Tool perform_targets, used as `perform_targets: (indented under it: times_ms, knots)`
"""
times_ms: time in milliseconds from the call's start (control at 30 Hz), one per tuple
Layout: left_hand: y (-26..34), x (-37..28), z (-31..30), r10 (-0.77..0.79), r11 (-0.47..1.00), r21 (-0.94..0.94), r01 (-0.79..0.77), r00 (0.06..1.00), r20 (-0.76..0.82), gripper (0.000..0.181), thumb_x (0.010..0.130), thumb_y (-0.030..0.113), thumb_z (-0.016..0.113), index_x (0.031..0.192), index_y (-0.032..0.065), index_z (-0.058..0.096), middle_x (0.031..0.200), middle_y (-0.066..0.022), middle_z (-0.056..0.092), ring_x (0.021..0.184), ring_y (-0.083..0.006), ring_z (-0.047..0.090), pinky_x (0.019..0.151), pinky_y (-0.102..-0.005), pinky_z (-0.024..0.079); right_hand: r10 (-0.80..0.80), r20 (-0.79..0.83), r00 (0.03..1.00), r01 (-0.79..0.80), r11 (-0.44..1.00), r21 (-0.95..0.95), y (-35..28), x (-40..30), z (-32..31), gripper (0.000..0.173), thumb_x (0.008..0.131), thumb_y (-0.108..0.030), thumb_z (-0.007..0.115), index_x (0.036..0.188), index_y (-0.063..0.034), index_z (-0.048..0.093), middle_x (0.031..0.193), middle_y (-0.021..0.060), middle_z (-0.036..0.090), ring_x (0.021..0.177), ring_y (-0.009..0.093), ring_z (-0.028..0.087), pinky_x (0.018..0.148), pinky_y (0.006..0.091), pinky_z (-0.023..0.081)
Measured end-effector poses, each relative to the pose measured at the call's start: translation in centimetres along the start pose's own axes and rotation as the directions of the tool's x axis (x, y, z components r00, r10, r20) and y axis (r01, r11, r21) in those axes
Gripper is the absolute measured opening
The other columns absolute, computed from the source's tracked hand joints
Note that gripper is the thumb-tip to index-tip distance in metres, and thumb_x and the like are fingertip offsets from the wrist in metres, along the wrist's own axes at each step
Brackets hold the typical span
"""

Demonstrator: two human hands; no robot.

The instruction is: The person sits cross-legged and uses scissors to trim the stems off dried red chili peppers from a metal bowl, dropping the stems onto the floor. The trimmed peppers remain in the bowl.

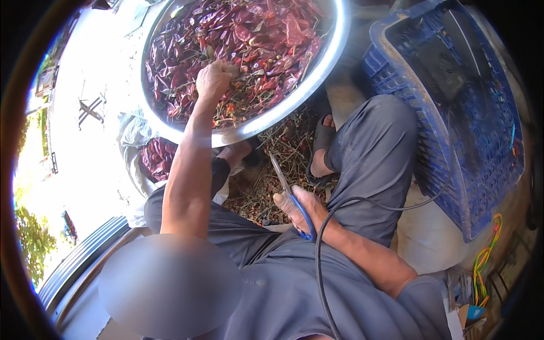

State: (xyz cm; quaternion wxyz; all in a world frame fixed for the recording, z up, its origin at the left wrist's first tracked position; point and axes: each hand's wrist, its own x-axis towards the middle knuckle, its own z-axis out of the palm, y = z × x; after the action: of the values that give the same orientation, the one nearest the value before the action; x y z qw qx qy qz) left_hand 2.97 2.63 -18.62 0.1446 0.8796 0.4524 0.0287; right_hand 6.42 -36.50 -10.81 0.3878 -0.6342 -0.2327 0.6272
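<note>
A wide metal basin (250, 130) in front of me is heaped with dried red chili peppers (242, 32), with stems and scraps among them. My left hand (213, 80) reaches over the rim and touches the chilies, its fingers curled down; whether they pinch anything is hidden. Held low before my lap, my right hand (305, 206) grips scissors (279, 171) with blue handles. Their metal blades look closed together and point up towards the basin. Below them, cut stems and bits of chili (293, 138) litter the ground between my feet.
Left of my knee stands a pale sack (135, 131) with more dried chilies (156, 158) inside. A blue plastic crate (444, 127) at right holds a dark object (440, 68). A black cable (361, 199) runs from the crate across my right forearm. Yellow-green cord (481, 263) hangs at lower right.
</note>
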Motion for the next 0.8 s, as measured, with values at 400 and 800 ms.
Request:
perform_targets:
  times_ms: [400,800]
  knots:
    - [0.9,-2.9,-9.4,0.203,0.524,-0.820,0.229,0.902,0.382,0.029,0.077,0.007,0.077,0.105,0.0044,0.069,0.092,-0.0080,0.073,0.084,-0.0165,0.069,0.078,-0.0328,0.055,-0.038,-0.019,0.999,0.036,0.997,-0.065,-0.8,-0.2,-0.6,0.063,0.095,-0.064,0.058,0.082,-0.0024,0.054,0.065,0.0087,0.052,0.062,0.021,0.054,0.061,0.0372,0.046]
    - [-1.8,5.8,1.5,-0.242,0.969,0.061,0.239,0.968,0.065,0.063,0.082,0.036,0.077,0.134,0.0051,0.058,0.124,-0.0238,0.067,0.119,-0.0371,0.063,0.100,-0.0437,0.049,-0.019,0.005,1.000,0.019,1.000,0.009,-2.1,-0.5,-0.7,0.065,0.092,-0.068,0.058,0.087,-0.0029,0.056,0.067,0.0079,0.052,0.063,0.018,0.052,0.063,0.0364,0.046]
